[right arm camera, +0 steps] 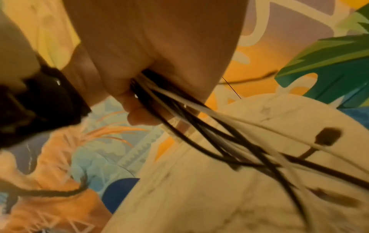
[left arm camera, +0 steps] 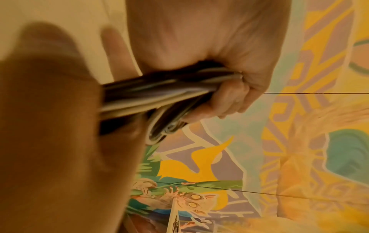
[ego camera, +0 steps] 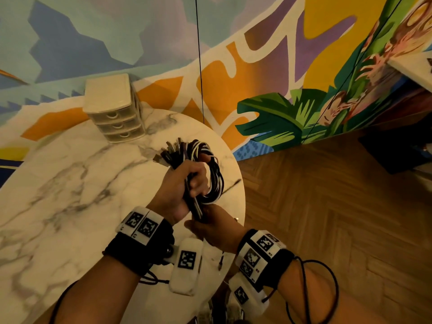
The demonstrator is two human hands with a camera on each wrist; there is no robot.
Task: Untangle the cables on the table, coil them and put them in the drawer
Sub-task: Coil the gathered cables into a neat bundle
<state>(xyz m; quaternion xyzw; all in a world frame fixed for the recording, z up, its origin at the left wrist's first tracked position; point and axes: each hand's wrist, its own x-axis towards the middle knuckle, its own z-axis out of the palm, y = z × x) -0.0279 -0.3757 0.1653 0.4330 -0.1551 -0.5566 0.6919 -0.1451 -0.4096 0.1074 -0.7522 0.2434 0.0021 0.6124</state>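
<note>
A bundle of black and white cables (ego camera: pixel 210 174) is looped into a coil above the marble table (ego camera: pixel 81 183), with several plugs (ego camera: pixel 170 150) sticking out at its top. My left hand (ego camera: pixel 198 183) grips the coil round its middle. Just below it, my right hand (ego camera: pixel 205 230) holds the lower end of the bundle. In the left wrist view the cables (left arm camera: pixel 159 94) run through curled fingers. Strands (right arm camera: pixel 229 138) fan out from the fist toward the tabletop in the right wrist view. The small beige drawer unit (ego camera: pixel 114 108) stands at the table's far edge, its three drawers closed.
A loose black cable end (ego camera: pixel 232 184) lies by the table's right rim, and another short one (ego camera: pixel 221 260) lies near my right wrist. Wooden floor (ego camera: pixel 327 218) is to the right of the round table. A painted wall stands behind.
</note>
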